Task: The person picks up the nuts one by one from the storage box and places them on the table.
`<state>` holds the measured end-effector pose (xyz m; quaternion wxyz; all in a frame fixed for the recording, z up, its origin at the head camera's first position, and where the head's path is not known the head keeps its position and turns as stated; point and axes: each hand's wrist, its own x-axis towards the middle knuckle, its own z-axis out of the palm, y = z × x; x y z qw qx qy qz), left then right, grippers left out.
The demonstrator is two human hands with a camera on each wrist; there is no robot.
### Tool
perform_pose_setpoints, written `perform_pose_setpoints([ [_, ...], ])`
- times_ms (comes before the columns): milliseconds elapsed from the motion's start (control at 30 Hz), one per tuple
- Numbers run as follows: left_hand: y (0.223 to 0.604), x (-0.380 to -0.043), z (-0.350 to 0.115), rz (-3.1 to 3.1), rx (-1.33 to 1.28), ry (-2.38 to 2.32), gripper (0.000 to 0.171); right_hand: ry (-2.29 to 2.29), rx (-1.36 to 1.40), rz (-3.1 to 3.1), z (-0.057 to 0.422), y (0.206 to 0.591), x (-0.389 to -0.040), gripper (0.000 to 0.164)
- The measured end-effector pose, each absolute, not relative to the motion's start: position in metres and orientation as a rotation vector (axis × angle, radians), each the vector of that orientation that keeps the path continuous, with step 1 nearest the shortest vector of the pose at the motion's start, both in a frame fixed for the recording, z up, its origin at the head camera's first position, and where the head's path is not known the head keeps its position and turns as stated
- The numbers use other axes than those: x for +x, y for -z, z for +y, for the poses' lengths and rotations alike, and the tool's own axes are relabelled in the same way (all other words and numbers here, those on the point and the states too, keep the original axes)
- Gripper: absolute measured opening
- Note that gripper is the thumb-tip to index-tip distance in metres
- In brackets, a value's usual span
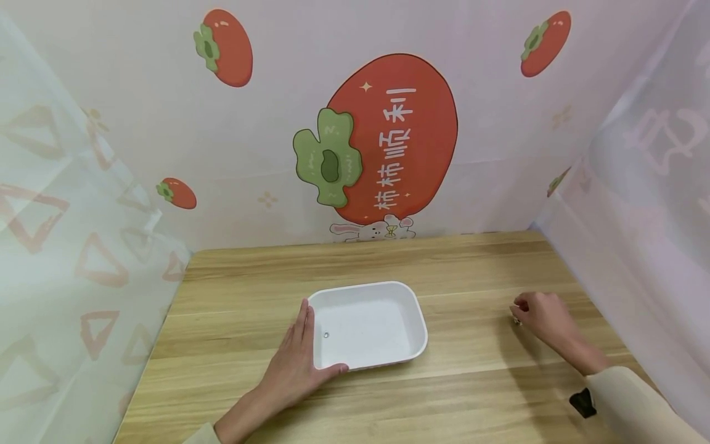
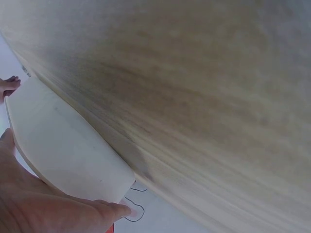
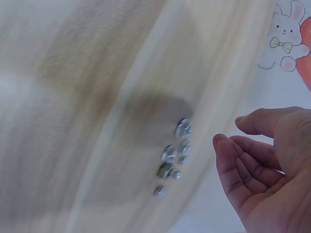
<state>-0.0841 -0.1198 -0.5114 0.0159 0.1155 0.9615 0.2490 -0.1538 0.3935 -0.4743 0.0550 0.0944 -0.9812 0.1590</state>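
Note:
A white rectangular tray [image 1: 366,330] with rounded corners sits in the middle of the wooden table. One small shiny metal piece [image 1: 326,335] lies inside it near the left wall. My left hand [image 1: 291,370] rests against the tray's left side, fingers straight along the rim and thumb at the front edge. Over at the right, my right hand [image 1: 546,317] hovers close over several small metal pieces [image 3: 167,154], which look like nuts or screws. In the right wrist view its fingers bend loosely, the thumb stands apart from them, and nothing shows between.
The wooden table [image 1: 233,345] ends at a white curtain printed with persimmons [image 1: 410,148]. More white sheeting hangs along its left [image 1: 72,246] and right [image 1: 638,216] sides. A small black object [image 1: 583,402] shows beside the right sleeve.

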Motion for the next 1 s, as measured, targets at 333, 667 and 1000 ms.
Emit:
perform_pose_setpoints([
  [333,0.513,-0.084,-0.120,3.004,0.361,-0.775,0.139,-0.445,0.395,-2.922,0.369,0.459,-0.160,0.014],
  [667,0.513,-0.082,-0.119,3.002,0.361,-0.777,0.138,-0.487,0.414,-2.898,0.350,0.449,-0.163,0.013],
  [1000,0.514,-0.080,-0.115,3.038,0.376,-0.786,0.136,-0.461,0.521,-2.862,0.324,0.434,-0.169,0.008],
])
